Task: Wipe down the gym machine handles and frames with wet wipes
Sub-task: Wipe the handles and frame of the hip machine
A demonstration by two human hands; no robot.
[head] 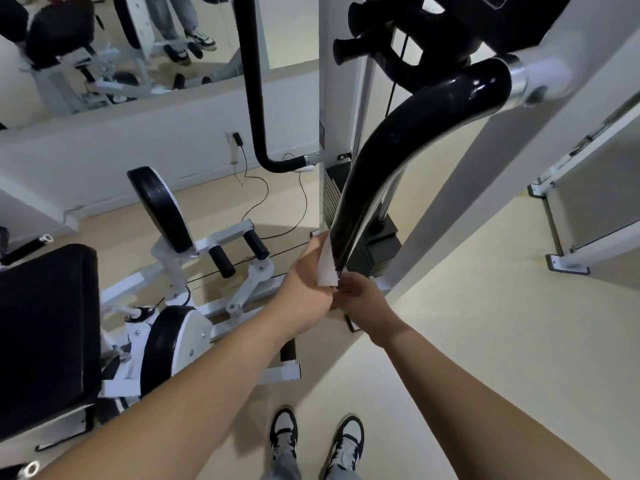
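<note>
A glossy black curved handle bar [408, 140] of the gym machine hangs from a chrome pivot at the upper right and runs down to the middle of the view. My left hand [304, 299] holds a folded white wet wipe [327, 263] pressed against the bar's lower left side. Just below, my right hand [360, 299] grips the bar's bottom end, whose tip is hidden in my fingers. The machine's white upright frame [460, 188] stands behind the bar.
A black weight stack [377, 244] sits behind the bar. To the left are a padded seat [45, 327], round pads [162, 209] and foam rollers. A second black bar [252, 81] hangs ahead. A wall mirror, cables on the floor and my shoes [315, 438] are visible.
</note>
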